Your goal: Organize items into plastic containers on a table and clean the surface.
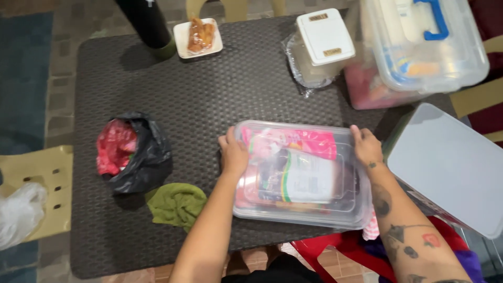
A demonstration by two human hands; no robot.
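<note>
Both hands are pressed flat on the lid of a clear plastic container (301, 175) at the near edge of the dark woven table (209, 94): the left hand (233, 154) loosely open on its left rim, the right hand (365, 147) on its right rim, fingers curled over the edge. Through the lid show a pink packet (293, 141) along the far side and a white-labelled pouch (306, 178) in the middle. To the left lie a green cloth (177, 204) and a black bag (144, 157) with red plastic inside.
</note>
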